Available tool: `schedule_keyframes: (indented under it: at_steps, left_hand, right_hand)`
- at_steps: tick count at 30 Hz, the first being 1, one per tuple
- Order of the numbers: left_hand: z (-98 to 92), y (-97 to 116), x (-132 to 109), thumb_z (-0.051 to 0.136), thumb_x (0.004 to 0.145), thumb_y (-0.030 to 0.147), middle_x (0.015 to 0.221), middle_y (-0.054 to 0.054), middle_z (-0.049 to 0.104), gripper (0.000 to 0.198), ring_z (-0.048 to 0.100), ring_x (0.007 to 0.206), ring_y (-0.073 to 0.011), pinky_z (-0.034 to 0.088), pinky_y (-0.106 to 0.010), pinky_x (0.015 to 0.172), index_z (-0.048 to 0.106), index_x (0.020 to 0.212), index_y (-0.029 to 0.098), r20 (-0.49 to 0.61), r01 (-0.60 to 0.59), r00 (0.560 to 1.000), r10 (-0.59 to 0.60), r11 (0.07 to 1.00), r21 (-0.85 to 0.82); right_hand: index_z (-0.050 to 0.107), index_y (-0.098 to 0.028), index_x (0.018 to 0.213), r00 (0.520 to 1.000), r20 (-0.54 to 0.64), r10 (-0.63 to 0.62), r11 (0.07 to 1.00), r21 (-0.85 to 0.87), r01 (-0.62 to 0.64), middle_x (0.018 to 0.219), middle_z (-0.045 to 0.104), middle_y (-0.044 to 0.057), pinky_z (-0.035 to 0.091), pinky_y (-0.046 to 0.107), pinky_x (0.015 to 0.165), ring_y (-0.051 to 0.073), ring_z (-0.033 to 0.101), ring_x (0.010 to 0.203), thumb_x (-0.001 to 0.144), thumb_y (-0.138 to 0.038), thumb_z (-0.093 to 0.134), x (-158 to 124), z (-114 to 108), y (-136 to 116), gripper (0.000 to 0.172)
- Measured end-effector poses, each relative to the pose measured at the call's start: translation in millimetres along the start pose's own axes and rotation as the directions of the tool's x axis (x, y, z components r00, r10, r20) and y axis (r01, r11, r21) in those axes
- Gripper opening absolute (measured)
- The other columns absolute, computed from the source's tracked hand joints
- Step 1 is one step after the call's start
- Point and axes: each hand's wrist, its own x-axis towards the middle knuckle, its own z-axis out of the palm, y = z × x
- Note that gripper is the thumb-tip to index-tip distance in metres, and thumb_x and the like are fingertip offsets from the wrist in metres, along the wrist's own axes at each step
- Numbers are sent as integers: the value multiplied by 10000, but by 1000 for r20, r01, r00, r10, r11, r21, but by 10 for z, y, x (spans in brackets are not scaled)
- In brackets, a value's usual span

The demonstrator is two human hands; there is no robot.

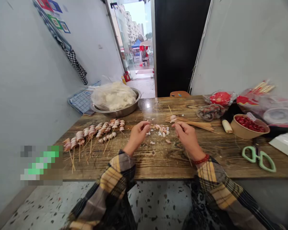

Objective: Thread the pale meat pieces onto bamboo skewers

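My right hand [187, 137] is closed round a thin bamboo skewer [169, 110], its tip pointing up and away. A few garlic cloves [173, 118] are threaded on it just above my fingers. My left hand [138, 134] is curled, thumb against the fingers; whatever it may pinch is too small to make out. Between both hands lies a small pile of loose garlic cloves [162, 130] with bits of white peel. Behind my right hand, a bundle of bare skewers [196, 123] rests on the wooden table [156, 163]. Several filled skewers [80, 137], with pale sliced-looking pieces, lie at the left.
A metal basin [126, 111] holding a plastic bag of something whitish stands at the back left. On the right are green-handled scissors [254, 155], a paper bowl of red pieces [240, 129] and plastic-wrapped packets [220, 98]. A glass door opens beyond the table.
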Motion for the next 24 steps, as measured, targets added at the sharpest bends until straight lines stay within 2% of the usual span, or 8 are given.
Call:
schedule_keyframes:
  at_steps: [2,4,7,11,14,18,24]
  left_hand:
    - [156,-144,243,543,825,253,885,-79,666,203,591,800,-176,464,-310,747,659,932,125,4,-98,995,99,983,155]
    - [278,-295,392,530,831,201,915,-90,664,174,585,868,-195,457,-339,807,668,914,135,67,-212,977,201,932,295]
    - [356,-442,470,516,849,175,982,-104,655,204,566,940,-215,440,-379,873,675,974,152,237,-373,926,295,818,438]
    - [352,-480,472,505,855,145,1075,-109,630,275,545,988,-226,425,-387,904,676,1067,176,410,-502,855,317,702,505]
    - [337,-493,451,501,858,149,999,-110,618,249,547,950,-224,442,-368,864,701,1003,175,434,-512,846,311,701,496]
    - [285,-532,402,476,868,147,866,-103,608,235,558,856,-204,459,-337,796,710,859,150,439,-494,845,305,759,423]
    - [187,-537,372,474,855,133,873,-88,624,241,572,831,-189,462,-326,788,702,931,150,325,-390,906,271,834,390]
  right_hand:
    - [647,-142,832,999,-14,36,998,54,-35,479,414,-76,262,208,432,75,342,415,841,-480,519,130,109,42,361]
    - [638,-145,808,995,-21,96,991,97,-94,465,405,-80,245,207,413,71,325,398,822,-495,532,177,159,92,366]
    - [636,-152,807,986,-24,166,979,121,-162,464,403,-81,219,205,391,66,310,389,809,-507,550,148,146,104,366]
    - [632,-163,803,979,-10,205,969,140,-202,468,400,-81,202,203,375,61,302,381,800,-524,561,96,106,41,369]
    - [632,-161,800,978,10,208,969,138,-207,464,401,-80,205,202,370,60,307,375,794,-531,565,91,102,33,376]
    - [633,-157,812,978,6,206,971,126,-205,459,399,-83,201,202,370,58,303,369,801,-526,568,70,83,54,374]
    - [641,-157,820,976,4,216,970,118,-215,464,403,-78,191,203,372,61,298,376,805,-514,567,-6,49,32,364]
